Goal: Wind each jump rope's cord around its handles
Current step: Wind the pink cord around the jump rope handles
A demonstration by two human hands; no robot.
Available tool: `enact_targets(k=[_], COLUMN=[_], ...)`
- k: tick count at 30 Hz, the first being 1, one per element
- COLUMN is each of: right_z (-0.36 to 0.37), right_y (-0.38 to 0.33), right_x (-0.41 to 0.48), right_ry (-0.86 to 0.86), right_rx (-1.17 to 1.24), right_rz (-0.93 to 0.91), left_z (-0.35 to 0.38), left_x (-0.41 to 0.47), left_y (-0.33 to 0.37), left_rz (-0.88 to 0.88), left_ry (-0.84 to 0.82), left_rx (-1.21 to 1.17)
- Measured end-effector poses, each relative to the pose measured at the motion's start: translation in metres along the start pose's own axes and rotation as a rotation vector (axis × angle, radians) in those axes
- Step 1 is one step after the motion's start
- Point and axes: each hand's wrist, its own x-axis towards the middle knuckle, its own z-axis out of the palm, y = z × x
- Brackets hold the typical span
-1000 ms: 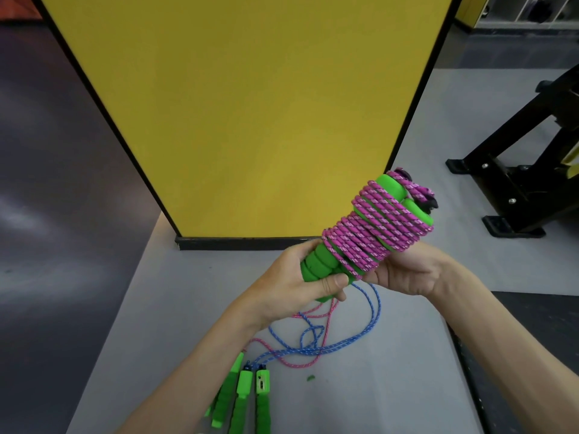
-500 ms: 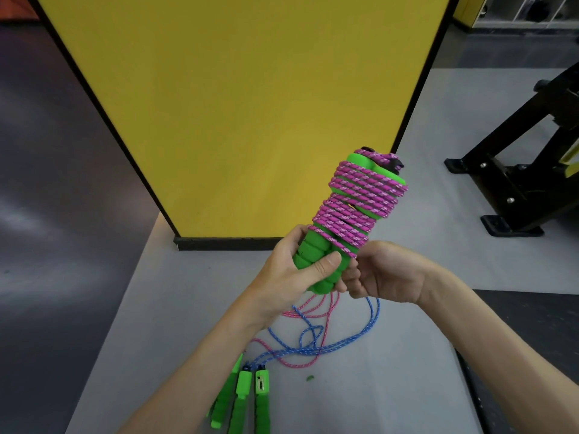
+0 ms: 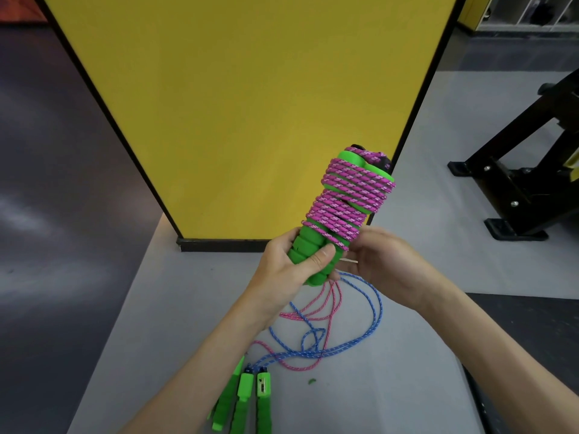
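A pair of green foam jump rope handles (image 3: 308,252) stands nearly upright in the air, tilted a little to the right, with a magenta cord (image 3: 347,200) wound in many turns around the upper part. My left hand (image 3: 289,270) grips the bare lower end of the handles. My right hand (image 3: 383,264) touches the lowest turns of the cord from the right; its fingertips are hidden behind the bundle. Below, on the grey table (image 3: 391,386), a loose blue cord (image 3: 374,311) and a loose pink cord (image 3: 327,303) lie tangled, leading to several green handles (image 3: 246,399) at the near edge.
A yellow panel (image 3: 250,104) with a black frame stands upright at the table's far edge. A black metal stand (image 3: 526,180) is on the floor to the right. A small green scrap (image 3: 311,381) lies on the table near the loose cords.
The wound bundle has swung from leaning far right to nearly upright. My right hand has slid from under the wound part down to the lowest turns. My left hand keeps its grip.
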Motion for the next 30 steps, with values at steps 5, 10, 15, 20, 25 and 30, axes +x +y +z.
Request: enact_targets(k=[5,10,15,20,25,30], right_z=[0.01,0.032,0.025,0.014,0.015,0.013], right_y=[-0.003,0.014,0.009,0.006,0.006,0.003], right_x=[-0.007,-0.005,-0.004,-0.003,-0.002,-0.004], right_ry=[0.041,0.155,0.263,0.225,0.128,0.108], right_rx=[-0.085,0.034,0.113,0.002,-0.025,0.043], right_rz=[-0.001,0.048,0.019,0.0,-0.008,0.0], left_z=[-0.002,0.014,0.015,0.018,0.011,0.0], left_x=[0.005,-0.004,-0.006,-0.005,0.0,0.009], left_y=[-0.01,-0.015,-0.024,-0.015,-0.011,-0.009], left_rz=[0.069,0.197,0.264,0.245,0.04,-0.127], left_ry=[0.327,0.387,0.244,0.317,0.433,0.395], left_rx=[0.381,0.832,0.933,0.663,0.127,-0.097])
